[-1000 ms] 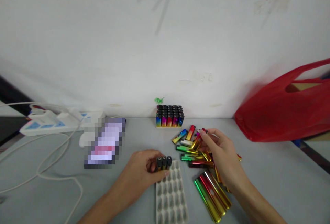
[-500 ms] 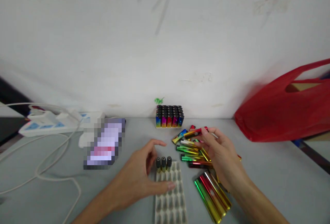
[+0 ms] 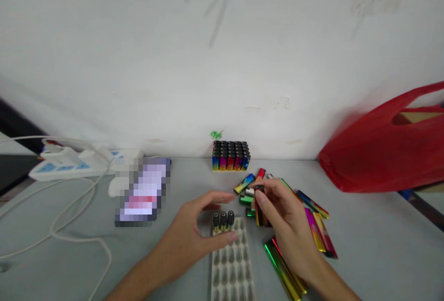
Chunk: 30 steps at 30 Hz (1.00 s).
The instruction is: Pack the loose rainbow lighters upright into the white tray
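Upright in my right hand is a lighter with a dark top and a red-gold body, pinched between thumb and fingers. My left hand curves open around the far end of a pale slotted tray, thumb and fingers apart. Three lighters with black tops stand in the tray's far row. Loose metallic lighters lie around and partly beneath my right hand, among them a blue-yellow lighter and a green-gold lighter.
A block of upright lighters stands by the wall. To the left are a phone with a blurred screen, a white power strip and loose white cables. A red bag sits at the right.
My right hand has brought the lighter left and toward me from the pile, turning it from lying sideways to upright. My left hand stays by the tray, its fingers slightly closer together.
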### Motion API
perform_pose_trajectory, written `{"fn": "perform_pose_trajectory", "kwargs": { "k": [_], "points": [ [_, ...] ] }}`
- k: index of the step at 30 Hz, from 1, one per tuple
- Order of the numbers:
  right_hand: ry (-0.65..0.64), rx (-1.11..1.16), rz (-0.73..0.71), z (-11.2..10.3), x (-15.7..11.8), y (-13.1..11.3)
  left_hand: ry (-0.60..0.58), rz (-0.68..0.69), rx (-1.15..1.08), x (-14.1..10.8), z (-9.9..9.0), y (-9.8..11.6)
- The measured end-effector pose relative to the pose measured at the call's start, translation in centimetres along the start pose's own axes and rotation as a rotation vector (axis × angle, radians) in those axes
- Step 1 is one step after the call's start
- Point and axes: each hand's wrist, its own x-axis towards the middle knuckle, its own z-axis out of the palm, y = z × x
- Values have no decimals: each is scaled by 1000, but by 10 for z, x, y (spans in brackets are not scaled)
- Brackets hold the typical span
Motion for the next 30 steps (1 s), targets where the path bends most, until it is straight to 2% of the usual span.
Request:
{"fn": "perform_pose_trajectory", "kwargs": {
  "k": [3,9,14,22,27,30],
  "points": [
    [-4,108,107,2,1,1,1,-26,-9,1,5,-3],
    [-100,344,281,8,2,1,-51,-77,-27,0,10,3],
    [-177,378,322,4,2,3,-72,-99,11,0,9,6],
    [-266,596,412,6,2,0,-87,-126,18,-1,9,4],
    [-300,692,405,8,3,-5,-93,-119,13,2,9,5],
    [-341,729,461,6,2,-6,-97,-124,12,2,9,4]
  ]
}}
